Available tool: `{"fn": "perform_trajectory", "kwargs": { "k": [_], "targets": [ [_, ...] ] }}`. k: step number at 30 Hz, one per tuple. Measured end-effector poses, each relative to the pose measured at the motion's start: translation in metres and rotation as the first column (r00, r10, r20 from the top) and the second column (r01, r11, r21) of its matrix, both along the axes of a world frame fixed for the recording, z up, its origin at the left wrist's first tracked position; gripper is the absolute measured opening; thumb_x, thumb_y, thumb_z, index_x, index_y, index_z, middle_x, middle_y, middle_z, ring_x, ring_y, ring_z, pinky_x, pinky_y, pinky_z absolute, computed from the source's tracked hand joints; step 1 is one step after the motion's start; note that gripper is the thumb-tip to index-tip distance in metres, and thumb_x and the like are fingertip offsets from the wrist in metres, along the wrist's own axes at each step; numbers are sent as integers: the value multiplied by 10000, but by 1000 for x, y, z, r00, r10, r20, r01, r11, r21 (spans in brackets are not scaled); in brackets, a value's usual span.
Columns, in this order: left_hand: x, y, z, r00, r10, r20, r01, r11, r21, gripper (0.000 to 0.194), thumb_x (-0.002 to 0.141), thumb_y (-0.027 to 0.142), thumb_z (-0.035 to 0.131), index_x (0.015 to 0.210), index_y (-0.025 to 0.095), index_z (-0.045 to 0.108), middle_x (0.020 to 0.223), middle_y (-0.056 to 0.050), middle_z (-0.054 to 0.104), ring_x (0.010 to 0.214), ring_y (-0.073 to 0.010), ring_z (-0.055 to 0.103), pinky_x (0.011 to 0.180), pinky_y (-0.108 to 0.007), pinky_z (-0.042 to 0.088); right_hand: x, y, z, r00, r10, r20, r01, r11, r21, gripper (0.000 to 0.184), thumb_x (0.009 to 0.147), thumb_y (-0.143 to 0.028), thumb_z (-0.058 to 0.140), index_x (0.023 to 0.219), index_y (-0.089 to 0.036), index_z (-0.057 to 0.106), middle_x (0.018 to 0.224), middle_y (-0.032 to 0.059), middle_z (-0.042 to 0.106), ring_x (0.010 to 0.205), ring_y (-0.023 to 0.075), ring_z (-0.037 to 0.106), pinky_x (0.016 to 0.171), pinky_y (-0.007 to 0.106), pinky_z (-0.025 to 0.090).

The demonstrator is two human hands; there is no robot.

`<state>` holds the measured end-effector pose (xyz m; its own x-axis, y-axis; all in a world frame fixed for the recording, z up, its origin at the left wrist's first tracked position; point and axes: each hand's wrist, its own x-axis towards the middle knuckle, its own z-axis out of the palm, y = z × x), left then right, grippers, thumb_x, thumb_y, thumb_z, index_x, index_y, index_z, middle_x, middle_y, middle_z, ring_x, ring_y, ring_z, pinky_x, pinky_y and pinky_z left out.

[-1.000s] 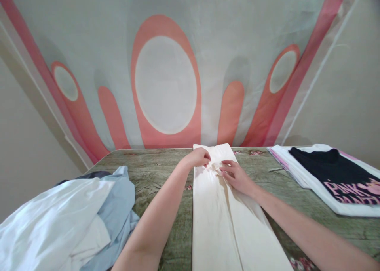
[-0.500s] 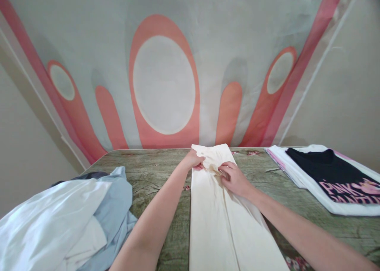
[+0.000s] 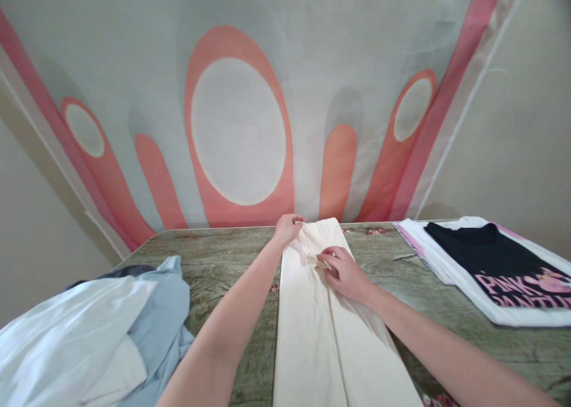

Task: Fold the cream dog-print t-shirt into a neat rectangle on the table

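Observation:
A pair of cream trousers (image 3: pixel 307 329) lies lengthwise over the table, with its top end at the far edge and its lower part running out of view toward me. My left hand (image 3: pixel 289 227) is closed at the upper left corner, its fingers curled over the waist edge. Lower and to the right, my right hand (image 3: pixel 345 274) pinches a small raised bit of the fabric near the middle crease. The cloth is wrinkled between the two hands and smoother below them.
Crumpled white and light blue clothes (image 3: pixel 166 309) are heaped on the left of the wood-patterned table (image 3: pixel 232 258). Flat folded shirts, a black printed one (image 3: pixel 486 252) on top, lie at the right. Behind the table hangs a grey and coral backdrop (image 3: pixel 307 97).
My left hand has moved up and outward to the waist's corner. My right hand still pinches the fabric, shifted slightly left in view. The whole view has shifted a little.

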<state>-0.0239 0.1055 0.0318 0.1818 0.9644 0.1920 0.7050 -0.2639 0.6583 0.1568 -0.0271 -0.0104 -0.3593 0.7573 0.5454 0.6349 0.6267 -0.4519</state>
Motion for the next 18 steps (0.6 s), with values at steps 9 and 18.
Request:
{"fn": "perform_trajectory", "kwargs": {
  "k": [9, 18],
  "targets": [
    [5, -15, -16, 990, 92, -111, -81, 991, 104, 281, 762, 87, 489, 1021, 122, 595, 1085, -107, 562, 1012, -168, 527, 915, -284, 362, 1, 2, -3, 996, -8, 86, 8, 1000, -8, 391, 693, -74, 504, 1028, -234, 626, 1065, 75, 550, 1009, 238, 470, 867, 412, 399],
    [7, -101, 2, 881, -286, -377, 378, 904, 197, 278, 750, 328, 570, 974, 163, 561, 944, -56, 544, 885, -180, 525, 791, -283, 428, 1, 3, -5, 1000, -17, -14, 17, 1000, -20, 334, 685, -107, 549, 1001, -208, 586, 1029, 78, 549, 992, 231, 484, 875, 403, 402]
  ]
}}
